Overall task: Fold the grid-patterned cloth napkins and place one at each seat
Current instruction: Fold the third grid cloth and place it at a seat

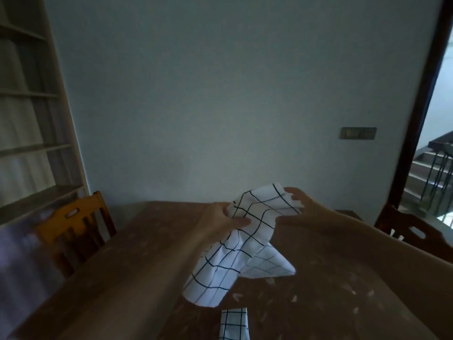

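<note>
A white napkin with a dark grid [235, 244] hangs in the air over the brown table [318, 290]. My left hand [220, 222] grips its upper left edge, thumb across the cloth. My right hand [299, 204] pinches its upper right corner. The napkin's lower part droops in loose folds toward the tabletop. A second grid napkin [234, 323] lies on the table at the near edge, partly cut off by the frame.
A wooden chair [76, 222] stands at the table's left side, another chair [411, 229] at the right. Shelves [31, 143] fill the left wall. A doorway to a staircase [436, 173] opens at the right. A plain wall is behind the table.
</note>
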Tool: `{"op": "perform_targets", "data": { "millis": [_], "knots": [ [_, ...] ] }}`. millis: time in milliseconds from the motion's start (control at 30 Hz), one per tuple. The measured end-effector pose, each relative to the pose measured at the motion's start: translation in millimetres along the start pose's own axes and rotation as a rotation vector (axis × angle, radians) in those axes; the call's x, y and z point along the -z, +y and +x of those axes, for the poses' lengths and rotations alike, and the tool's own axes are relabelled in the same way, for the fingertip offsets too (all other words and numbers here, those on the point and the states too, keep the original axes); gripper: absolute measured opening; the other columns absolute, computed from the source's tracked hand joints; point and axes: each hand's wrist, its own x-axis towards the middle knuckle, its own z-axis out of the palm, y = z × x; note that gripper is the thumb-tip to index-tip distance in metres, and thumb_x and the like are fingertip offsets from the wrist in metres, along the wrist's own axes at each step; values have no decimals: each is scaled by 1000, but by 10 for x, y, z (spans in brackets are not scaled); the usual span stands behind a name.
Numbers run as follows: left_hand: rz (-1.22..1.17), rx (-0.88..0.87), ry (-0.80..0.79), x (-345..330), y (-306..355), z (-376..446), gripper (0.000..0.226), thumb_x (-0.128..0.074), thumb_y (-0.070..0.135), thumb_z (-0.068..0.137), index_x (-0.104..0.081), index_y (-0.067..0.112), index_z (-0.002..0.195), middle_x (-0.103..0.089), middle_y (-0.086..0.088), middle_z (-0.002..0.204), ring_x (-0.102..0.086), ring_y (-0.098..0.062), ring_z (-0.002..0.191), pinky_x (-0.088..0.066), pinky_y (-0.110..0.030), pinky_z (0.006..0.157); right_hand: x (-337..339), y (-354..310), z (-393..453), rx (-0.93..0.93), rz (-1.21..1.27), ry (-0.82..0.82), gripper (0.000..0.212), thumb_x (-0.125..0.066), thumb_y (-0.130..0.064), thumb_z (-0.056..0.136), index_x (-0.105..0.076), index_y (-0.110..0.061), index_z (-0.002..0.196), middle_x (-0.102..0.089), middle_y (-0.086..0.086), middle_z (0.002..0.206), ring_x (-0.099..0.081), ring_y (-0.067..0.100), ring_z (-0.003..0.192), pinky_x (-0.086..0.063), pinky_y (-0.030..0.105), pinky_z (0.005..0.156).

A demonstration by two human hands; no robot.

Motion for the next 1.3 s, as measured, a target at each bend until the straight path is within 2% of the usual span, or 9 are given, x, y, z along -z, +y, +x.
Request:
{"op": "perform_targets", "data": {
  "millis": [133, 233, 367, 467, 600, 700, 767, 867, 1300],
  "knots": [
    [-148, 27, 17, 80, 134, -215, 29, -85, 19, 72, -73, 16, 98, -77, 1, 93, -74, -14, 86, -58, -28, 75, -4, -212, -89, 82, 205, 16, 67, -79, -41, 67, -51, -25, 126, -54, 3, 129, -52, 14, 114, -40, 25, 91],
    [-190, -3, 30, 169, 197, -319, 19, -81, 14, 77, -72, 14, 93, -77, 1, 86, -73, -12, 80, -54, -20, 64, 2, -492, -121, 153, 363, 141, 11, -76, -29, 78, -69, -21, 75, -67, -15, 65, -60, 4, 65, -45, 17, 68],
    [-255, 25, -22, 303, 224, -402, 24, -77, 29, 82, -66, 10, 93, -67, -1, 87, -62, -18, 71, -45, -16, 57, -19, -788, -75, 105, 512, 130, 18, -70, -18, 86, -68, -1, 83, -62, 6, 75, -59, 14, 70, -51, 24, 67],
    [-306, 85, -65, 419, 200, -443, 8, -62, 33, 92, -63, 25, 91, -65, 14, 85, -58, 5, 71, -41, -9, 59, -106, -896, 21, 73, 556, 94, 14, -67, -15, 88, -65, -4, 80, -64, 11, 75, -64, 19, 68, -58, 33, 74],
    [-336, 76, 0, 625, 65, -450, 13, -74, 26, 84, -75, 18, 74, -70, -23, 82, -57, -23, 67, -39, -26, 62, -299, -937, 121, 3, 580, 93, 10, -68, -17, 87, -66, -9, 80, -63, 10, 79, -62, 23, 75, -54, 37, 75],
    [-290, 78, -2, 811, -2, -443, 6, -77, 16, 80, -72, 16, 84, -70, 2, 68, -59, -9, 52, -40, -18, 47, -411, -894, 132, -43, 599, 7, 14, -69, -9, 82, -72, -11, 70, -68, 5, 77, -61, 24, 83, -49, 43, 88],
    [-267, 47, -42, 923, -14, -425, 31, -79, 12, 78, -71, 13, 108, -76, 5, 91, -72, -6, 80, -52, -17, 63, -456, -895, 135, -31, 567, -91, 4, -76, -13, 72, -77, -16, 73, -72, -1, 97, -60, 25, 101, -41, 43, 104],
    [-202, 9, -93, 1044, 0, -422, 39, -78, 7, 77, -69, 19, 113, -75, 3, 107, -70, -12, 100, -54, -21, 80, -485, -904, 213, -18, 540, -212, 51, -84, -28, 51, -74, -21, 100, -56, 3, 139, -46, 26, 131, -25, 47, 118],
    [-368, -69, -314, 1465, -96, -426, 37, -57, -12, 84, -64, 15, 109, -76, -3, 95, -72, -20, 93, -57, -33, 81, -967, -1381, 465, 115, 554, -366, 44, -71, -17, 64, -73, -11, 107, -69, 9, 120, -60, 29, 118, -40, 47, 106]
  ]
}}
